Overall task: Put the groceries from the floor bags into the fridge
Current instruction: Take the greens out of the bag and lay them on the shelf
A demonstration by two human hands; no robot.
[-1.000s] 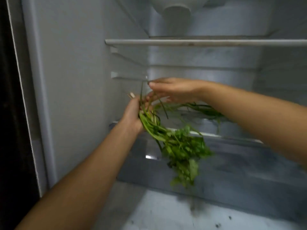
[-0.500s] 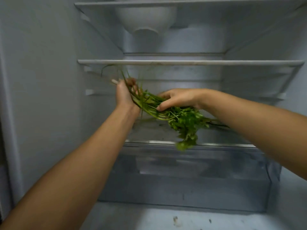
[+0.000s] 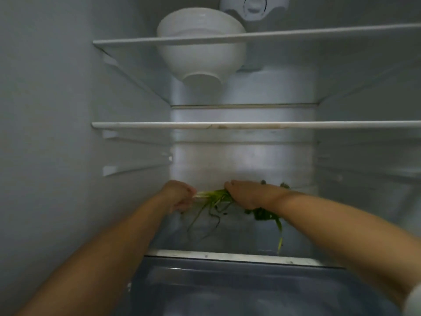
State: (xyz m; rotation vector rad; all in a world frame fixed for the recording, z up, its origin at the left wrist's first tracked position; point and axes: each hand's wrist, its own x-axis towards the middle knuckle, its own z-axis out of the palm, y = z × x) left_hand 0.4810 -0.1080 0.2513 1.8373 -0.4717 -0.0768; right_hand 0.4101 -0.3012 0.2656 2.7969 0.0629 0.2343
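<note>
Both arms extend into the fridge; left hand [image 3: 180, 197] and right hand [image 3: 245, 195] each clutch one herb bunch [image 3: 214, 197] (stems leftward); one bowl [image 3: 201, 45] above.

I see my left hand [image 3: 180, 197] gripping the stem ends of the herb bunch [image 3: 214, 197], my right hand [image 3: 243, 193] clutching its middle, near the lowest shelf's [image 3: 227, 256] back edge.

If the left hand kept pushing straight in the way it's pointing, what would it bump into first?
Probably the fridge's back wall. The left hand, gripping the stem end of the greens, points inward above the bottom shelf, and nothing else shows ahead of it. Depth is hard to judge.
</note>
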